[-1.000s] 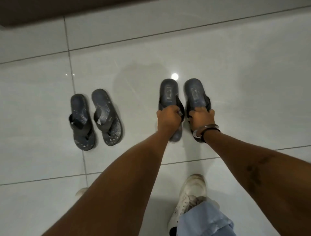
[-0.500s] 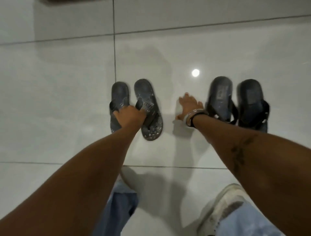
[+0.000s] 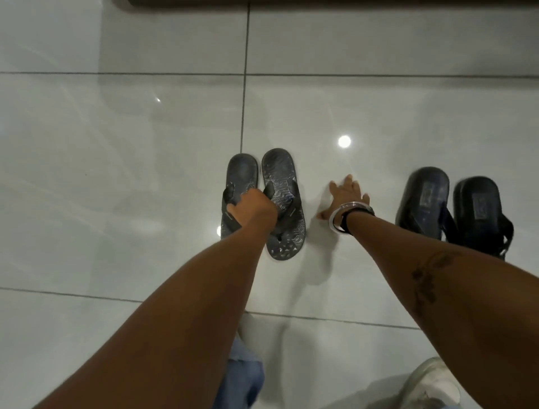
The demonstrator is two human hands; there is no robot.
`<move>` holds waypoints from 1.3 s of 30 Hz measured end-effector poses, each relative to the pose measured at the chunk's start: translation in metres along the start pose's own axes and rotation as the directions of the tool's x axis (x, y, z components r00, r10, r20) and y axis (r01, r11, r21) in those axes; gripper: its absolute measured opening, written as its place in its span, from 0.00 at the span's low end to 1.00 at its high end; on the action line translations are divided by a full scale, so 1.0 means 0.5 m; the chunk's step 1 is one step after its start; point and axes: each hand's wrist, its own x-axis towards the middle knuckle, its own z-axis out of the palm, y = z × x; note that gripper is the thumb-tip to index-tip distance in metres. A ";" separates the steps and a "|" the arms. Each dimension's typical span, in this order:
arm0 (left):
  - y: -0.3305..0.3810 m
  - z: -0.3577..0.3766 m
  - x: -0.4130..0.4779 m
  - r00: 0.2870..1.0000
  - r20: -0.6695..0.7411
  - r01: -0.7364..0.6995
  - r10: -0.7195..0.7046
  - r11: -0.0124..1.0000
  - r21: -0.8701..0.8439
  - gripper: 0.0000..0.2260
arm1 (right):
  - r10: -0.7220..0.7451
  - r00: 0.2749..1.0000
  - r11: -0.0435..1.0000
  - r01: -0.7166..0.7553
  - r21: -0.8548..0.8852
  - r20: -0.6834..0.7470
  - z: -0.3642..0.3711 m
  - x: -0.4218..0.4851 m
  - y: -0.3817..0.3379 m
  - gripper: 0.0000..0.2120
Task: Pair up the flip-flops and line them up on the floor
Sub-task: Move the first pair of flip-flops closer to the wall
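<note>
Two pairs of dark flip-flops lie on the glossy white tile floor (image 3: 116, 175). The grey patterned pair sits in the middle, its left flip-flop (image 3: 242, 175) close beside its right flip-flop (image 3: 281, 178). My left hand (image 3: 253, 208) is closed over the straps of this pair, gripping them where the two meet. My right hand (image 3: 345, 194), with a bracelet on the wrist, rests flat on the floor, fingers spread, between the two pairs. The black pair stands at the right, one flip-flop (image 3: 424, 198) next to the other (image 3: 478, 210), untouched.
A dark baseboard or furniture edge (image 3: 320, 2) runs along the top. My white sneaker (image 3: 431, 385) and blue jeans leg (image 3: 242, 376) are at the bottom. Grout lines cross the tiles.
Both hands let go of the black pair. My left hand moved to the grey pair and gripped its straps, drawing the two closer; my right hand came down flat on the floor.
</note>
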 end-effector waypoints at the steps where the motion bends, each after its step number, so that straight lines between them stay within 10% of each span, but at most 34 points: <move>1: 0.000 -0.004 0.006 1.000 0.017 0.022 -0.022 1.000 -0.012 0.05 | 0.009 1.000 1.000 -0.009 -0.002 0.003 -0.006 0.005 -0.008 0.46; 39: 0.170 -0.205 0.251 0.979 -0.182 -0.096 0.089 0.995 -0.034 0.21 | 0.092 0.988 0.994 -0.085 0.062 -0.123 0.022 0.029 -0.036 0.48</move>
